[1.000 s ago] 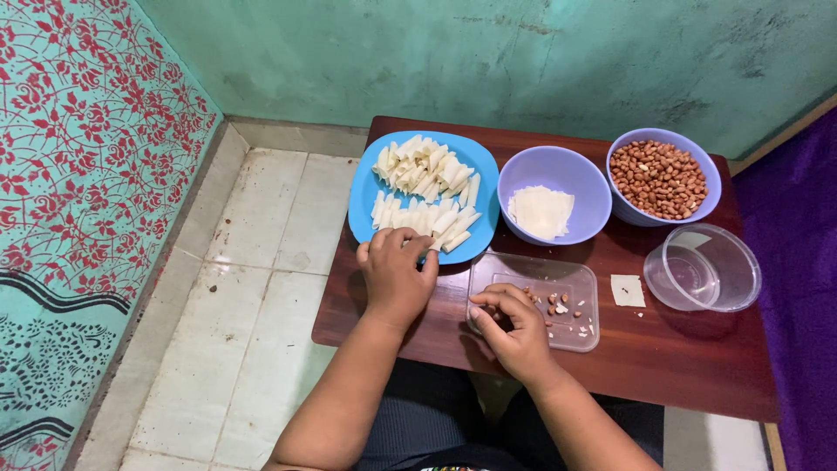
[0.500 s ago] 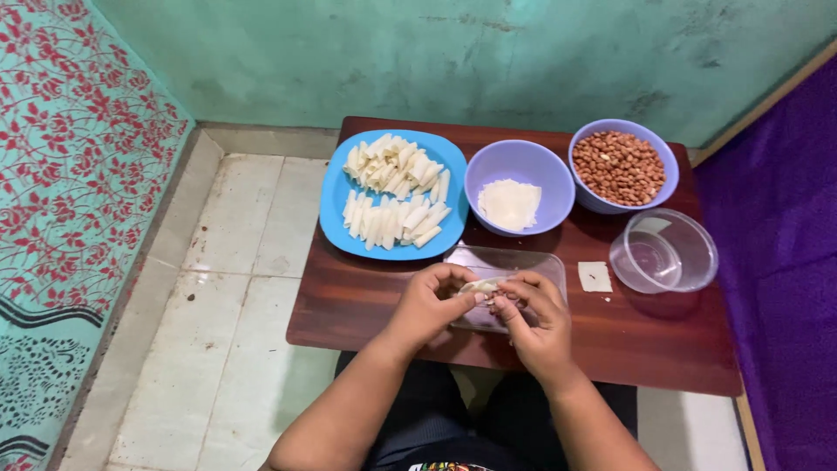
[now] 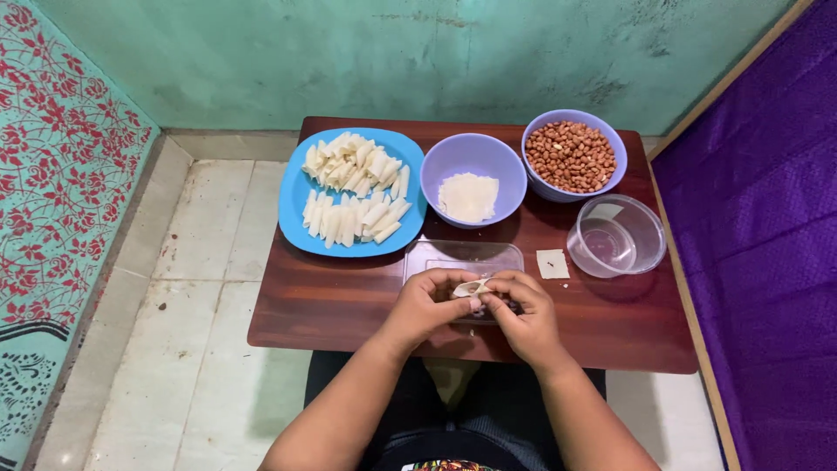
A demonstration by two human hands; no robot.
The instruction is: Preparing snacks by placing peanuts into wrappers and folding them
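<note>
Both hands (image 3: 475, 301) pinching pale dough piece (image 3: 472, 288), clear tray (image 3: 462, 255) half hidden, filling unseen

Blue plate (image 3: 296, 202) of white rolls (image 3: 353, 187), bowl of peanuts (image 3: 571, 155) — empty clear bowl (image 3: 615, 237)

Blue plate (image 3: 296, 205) with pale cream wrapped rolls (image 3: 353, 187), two lavender bowls (image 3: 453, 157), reddish-brown peanuts (image 3: 571, 155), dark reddish wood table (image 3: 340, 301), teal wall (image 3: 392, 52), purple cloth (image 3: 758, 218), red floral pattern on turquoise (image 3: 61, 174).
</note>
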